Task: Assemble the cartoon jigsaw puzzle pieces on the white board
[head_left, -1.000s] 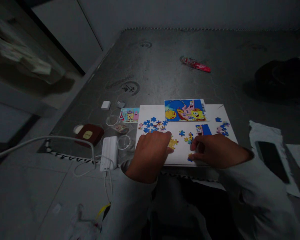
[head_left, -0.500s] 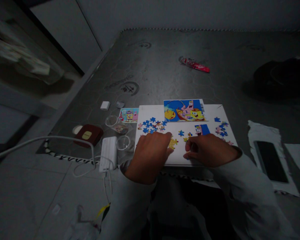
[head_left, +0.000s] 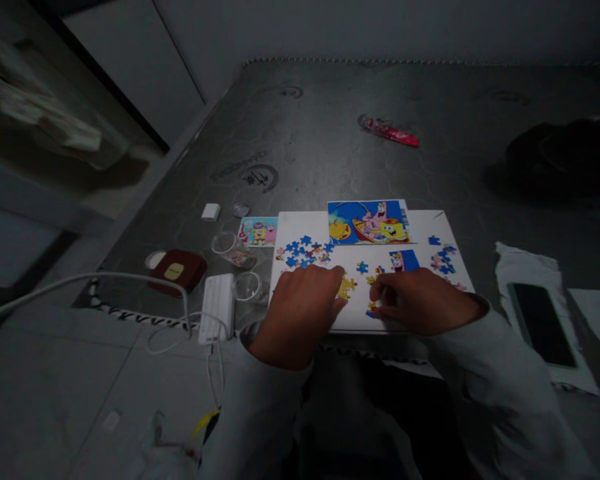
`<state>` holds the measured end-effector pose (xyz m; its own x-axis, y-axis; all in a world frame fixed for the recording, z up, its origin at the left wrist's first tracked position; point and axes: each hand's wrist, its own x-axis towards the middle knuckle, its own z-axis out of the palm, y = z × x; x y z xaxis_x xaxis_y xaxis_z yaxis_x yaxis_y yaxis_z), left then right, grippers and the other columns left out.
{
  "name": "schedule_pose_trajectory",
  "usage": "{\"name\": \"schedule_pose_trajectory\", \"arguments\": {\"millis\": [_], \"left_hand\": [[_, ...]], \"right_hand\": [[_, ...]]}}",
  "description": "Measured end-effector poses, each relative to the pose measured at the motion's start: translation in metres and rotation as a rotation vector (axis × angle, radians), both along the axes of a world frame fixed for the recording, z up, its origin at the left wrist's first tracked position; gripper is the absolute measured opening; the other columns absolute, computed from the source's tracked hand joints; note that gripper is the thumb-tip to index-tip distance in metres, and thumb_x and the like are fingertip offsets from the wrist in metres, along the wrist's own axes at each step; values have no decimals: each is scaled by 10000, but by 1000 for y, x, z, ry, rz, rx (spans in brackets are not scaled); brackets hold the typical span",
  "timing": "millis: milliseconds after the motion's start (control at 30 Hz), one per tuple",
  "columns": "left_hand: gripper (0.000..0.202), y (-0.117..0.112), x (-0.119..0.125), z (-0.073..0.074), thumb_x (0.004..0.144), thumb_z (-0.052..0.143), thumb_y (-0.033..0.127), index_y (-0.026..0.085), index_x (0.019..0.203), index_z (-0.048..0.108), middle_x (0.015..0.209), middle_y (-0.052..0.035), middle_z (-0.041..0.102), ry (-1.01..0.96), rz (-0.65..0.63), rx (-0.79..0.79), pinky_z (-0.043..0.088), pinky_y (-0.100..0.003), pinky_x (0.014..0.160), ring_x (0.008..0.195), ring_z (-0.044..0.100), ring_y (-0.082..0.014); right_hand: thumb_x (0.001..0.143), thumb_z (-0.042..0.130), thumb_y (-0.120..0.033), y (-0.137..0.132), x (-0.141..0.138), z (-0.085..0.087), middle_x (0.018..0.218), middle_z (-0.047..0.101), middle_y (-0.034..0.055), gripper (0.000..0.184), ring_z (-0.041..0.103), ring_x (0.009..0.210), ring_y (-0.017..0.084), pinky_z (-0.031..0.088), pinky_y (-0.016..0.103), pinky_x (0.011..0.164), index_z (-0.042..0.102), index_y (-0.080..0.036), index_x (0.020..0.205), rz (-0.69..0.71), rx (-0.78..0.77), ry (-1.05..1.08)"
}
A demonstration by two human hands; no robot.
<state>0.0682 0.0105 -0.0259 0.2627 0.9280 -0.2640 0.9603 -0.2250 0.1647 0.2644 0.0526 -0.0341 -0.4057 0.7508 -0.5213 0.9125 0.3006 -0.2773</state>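
A white board (head_left: 353,325) carries loose jigsaw pieces (head_left: 303,252) and a few joined ones. My left hand (head_left: 305,300) rests palm down at its front left. Its thumb and forefinger are apart beside a joined yellow section of the puzzle (head_left: 347,287); the other fingertips are hidden. Opposite it, my right hand (head_left: 415,300) is curled in a pinch on a small blue and yellow jigsaw piece (head_left: 372,312), partly covered by the fingers. A single blue piece (head_left: 362,267) and a joined blue and pink section (head_left: 404,261) lie just beyond.
A picture card (head_left: 370,222) lies across the board's back edge, with more pieces (head_left: 444,260) at the right. Left of the board are clear plastic cups (head_left: 247,287), a white power bank (head_left: 217,307) with a cable and a brown box (head_left: 179,272). A phone (head_left: 543,323) lies right.
My right fingertips have shifted slightly, and more of the blue and yellow jigsaw piece shows beside the thumb. My left hand has stayed in place.
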Motion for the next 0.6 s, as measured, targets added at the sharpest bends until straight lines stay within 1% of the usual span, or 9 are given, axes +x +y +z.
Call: {"name": "schedule_pose_trajectory", "arguments": {"millis": [67, 167, 300, 467, 533, 600], "left_hand": [[377, 0, 1, 1, 939, 644, 394, 264, 1293, 644, 1097, -90, 761, 0, -4, 19, 553, -440, 836, 1004, 719, -320], [436, 0, 4, 5, 932, 650, 444, 258, 1326, 631, 1121, -102, 766, -3, 5, 28, 560, -436, 805, 988, 727, -324], [405, 2, 7, 12, 952, 611, 456, 261, 1304, 658, 1090, -106, 784, 5, 18, 36, 563, -411, 737, 938, 746, -322], [371, 0, 6, 16, 983, 554, 440, 274, 1289, 682, 1073, -95, 795, 6, 7, 142, 562, -402, 673, 900, 760, -329], [371, -3, 5, 19, 982, 552, 452, 279, 1278, 694, 1062, -91, 798, 9, 16, 168, 562, -395, 665, 876, 764, -323], [374, -7, 3, 24, 983, 551, 460, 290, 1284, 694, 1108, -83, 793, 1, 32, 183, 568, -396, 685, 900, 764, -318]], "right_hand": [[833, 729, -215, 0, 1, 1, 827, 751, 2, 116, 695, 811, 200, 454, 312, 710, 700, -238, 942, -4, 10, 7], [853, 726, -273, -2, 3, 4, 844, 755, 19, 141, 695, 807, 210, 453, 316, 701, 692, -239, 986, -38, 34, 9], [899, 692, -400, -6, 5, 13, 847, 749, 46, 176, 691, 796, 217, 451, 324, 716, 696, -243, 977, -75, 62, -1], [933, 632, -502, -12, 4, 25, 821, 740, 47, 262, 687, 786, 215, 445, 312, 691, 697, -248, 938, -128, 170, 35], [933, 628, -502, -12, 14, 30, 784, 732, 34, 263, 681, 760, 206, 441, 307, 680, 683, -246, 954, -157, 199, 78], [924, 622, -516, -13, 37, 31, 763, 724, 19, 282, 670, 705, 195, 434, 304, 654, 661, -244, 990, -216, 213, 103]]}}
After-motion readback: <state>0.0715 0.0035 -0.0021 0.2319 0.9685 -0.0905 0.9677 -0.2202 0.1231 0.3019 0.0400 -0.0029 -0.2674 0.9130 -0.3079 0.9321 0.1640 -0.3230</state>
